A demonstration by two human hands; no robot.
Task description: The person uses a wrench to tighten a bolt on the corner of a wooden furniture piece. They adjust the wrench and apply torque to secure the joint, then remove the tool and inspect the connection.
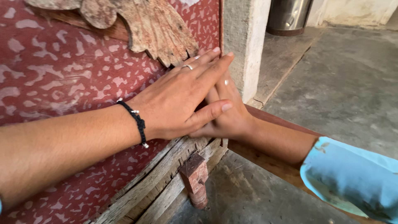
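Seemingly, left hand (174,103) is laid flat, fingers outstretched w/ nothing gripped, over right hand (230,114) pressed on the red patterned board (62,83) at its edge; fingers could be snagged by splintered wood frame (166,182).

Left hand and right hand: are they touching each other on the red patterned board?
Touching. The head view shows the left hand laid flat over the right hand, palm on its back, no gap between them, at the edge of the red patterned board.

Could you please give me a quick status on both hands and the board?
Left hand flat atop right hand, holding nothing. Both pressing red patterned board near its edge. Wooden carving just above fingertips.
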